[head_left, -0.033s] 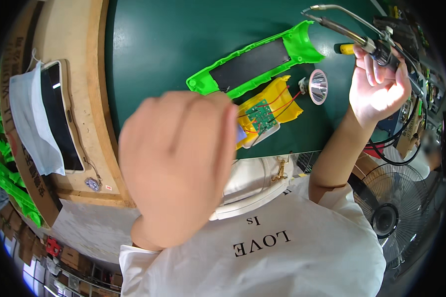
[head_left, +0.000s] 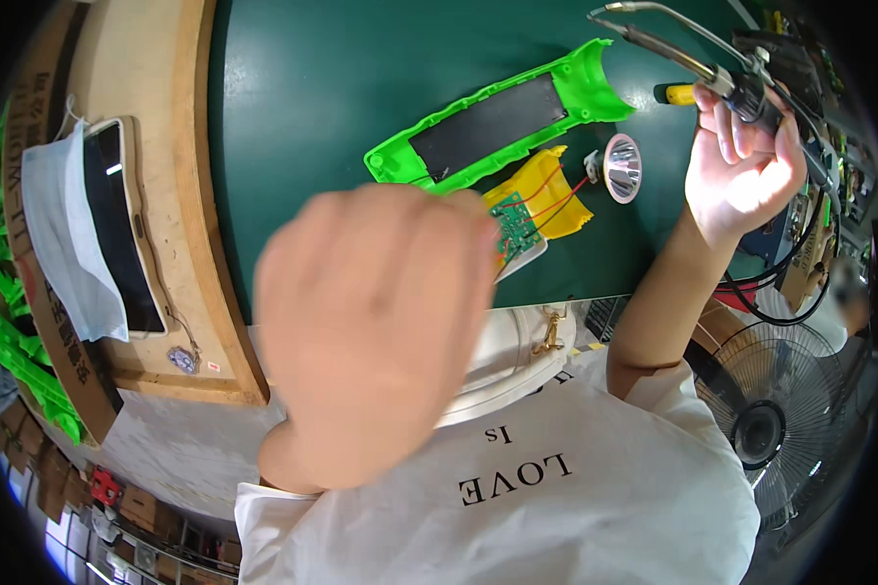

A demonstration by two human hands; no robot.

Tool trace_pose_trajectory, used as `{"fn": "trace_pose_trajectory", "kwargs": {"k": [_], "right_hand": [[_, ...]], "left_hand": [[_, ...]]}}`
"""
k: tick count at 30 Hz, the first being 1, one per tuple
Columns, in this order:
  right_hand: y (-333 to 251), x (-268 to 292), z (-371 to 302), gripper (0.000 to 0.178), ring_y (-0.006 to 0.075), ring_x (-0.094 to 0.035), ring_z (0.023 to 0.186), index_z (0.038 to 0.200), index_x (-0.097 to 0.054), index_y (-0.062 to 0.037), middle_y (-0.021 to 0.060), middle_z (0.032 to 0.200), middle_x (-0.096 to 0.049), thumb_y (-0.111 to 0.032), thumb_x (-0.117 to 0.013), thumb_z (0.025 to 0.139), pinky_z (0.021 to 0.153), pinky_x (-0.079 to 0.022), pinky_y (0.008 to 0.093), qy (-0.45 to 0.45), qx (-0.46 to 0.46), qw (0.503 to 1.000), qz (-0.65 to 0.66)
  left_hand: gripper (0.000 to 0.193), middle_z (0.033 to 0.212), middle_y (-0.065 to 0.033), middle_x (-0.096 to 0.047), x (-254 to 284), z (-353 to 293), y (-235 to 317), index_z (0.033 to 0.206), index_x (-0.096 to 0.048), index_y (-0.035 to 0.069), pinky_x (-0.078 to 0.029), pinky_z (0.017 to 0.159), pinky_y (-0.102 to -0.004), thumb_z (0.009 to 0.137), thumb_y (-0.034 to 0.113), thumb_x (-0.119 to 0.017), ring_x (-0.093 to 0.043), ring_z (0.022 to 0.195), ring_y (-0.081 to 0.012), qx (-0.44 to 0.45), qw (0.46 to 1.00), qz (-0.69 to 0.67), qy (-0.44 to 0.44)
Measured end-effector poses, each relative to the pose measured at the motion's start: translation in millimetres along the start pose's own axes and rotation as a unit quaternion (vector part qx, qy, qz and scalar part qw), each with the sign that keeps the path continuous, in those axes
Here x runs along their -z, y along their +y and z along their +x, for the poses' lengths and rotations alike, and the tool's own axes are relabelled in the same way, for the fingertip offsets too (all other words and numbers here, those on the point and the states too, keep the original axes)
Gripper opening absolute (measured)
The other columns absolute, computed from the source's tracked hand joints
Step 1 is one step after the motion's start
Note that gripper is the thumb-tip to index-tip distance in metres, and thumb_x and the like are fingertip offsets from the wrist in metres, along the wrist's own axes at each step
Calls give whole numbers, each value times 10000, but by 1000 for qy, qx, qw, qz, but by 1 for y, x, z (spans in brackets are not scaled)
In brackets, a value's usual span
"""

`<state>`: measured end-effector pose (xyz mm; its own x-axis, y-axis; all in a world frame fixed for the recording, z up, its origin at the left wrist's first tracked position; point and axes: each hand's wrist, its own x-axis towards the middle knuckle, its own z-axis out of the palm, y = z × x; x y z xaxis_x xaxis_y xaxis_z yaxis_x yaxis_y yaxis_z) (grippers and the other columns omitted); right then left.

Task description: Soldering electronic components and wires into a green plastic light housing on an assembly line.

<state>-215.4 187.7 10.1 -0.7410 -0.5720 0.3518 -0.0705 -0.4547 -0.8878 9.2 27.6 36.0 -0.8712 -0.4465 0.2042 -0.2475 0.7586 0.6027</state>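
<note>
My right hand [head_left: 746,177] is closed around the dark handle of a soldering iron [head_left: 668,51], with a thin curved metal tube above its shaft. The tip points left over the table. Knuckles up, my left hand [head_left: 376,322] is large and blurred in the middle; its fingers are hidden. It covers part of a yellow plastic shell [head_left: 564,213] with a green circuit board [head_left: 513,219]. Red wires run from the board to a round silver lamp reflector [head_left: 622,169]. Behind lies a green plastic housing half [head_left: 603,90] with a black panel [head_left: 488,127] inside.
At left, a wooden-edged board [head_left: 203,146] carries a phone [head_left: 137,244] partly under a pale blue mask [head_left: 68,234]. Green plastic parts [head_left: 34,375] fill a carton beyond. A small yellow object [head_left: 680,95] lies near my right hand. A fan [head_left: 759,434] stands at lower right, near black cables [head_left: 780,317].
My left hand has moved slightly right, covering more of the yellow shell and board. My right hand and the soldering iron have shifted a touch left.
</note>
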Motion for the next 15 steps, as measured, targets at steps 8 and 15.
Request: {"fn": "trace_pose_trajectory", "kwargs": {"k": [8,15], "right_hand": [[-7,5,6,314,76,-335,570,903,-583,-26,-50,618,-359,-277,-398,940,798,-364,353,80,43,994,-65],[-11,42,15,276,94,-359,562,808,-576,-24,-14,609,-406,-235,-438,921,762,-396,363,83,72,993,52]], "left_hand": [[121,710,-25,-523,-68,31,50,719,-610,79,-371,611,-313,614,139,-619,-498,756,-187,-242,966,89,37],[83,652,-43,-574,-90,59,51,701,-560,71,-451,616,-290,651,75,-626,-599,682,-178,-279,946,163,20]]}}
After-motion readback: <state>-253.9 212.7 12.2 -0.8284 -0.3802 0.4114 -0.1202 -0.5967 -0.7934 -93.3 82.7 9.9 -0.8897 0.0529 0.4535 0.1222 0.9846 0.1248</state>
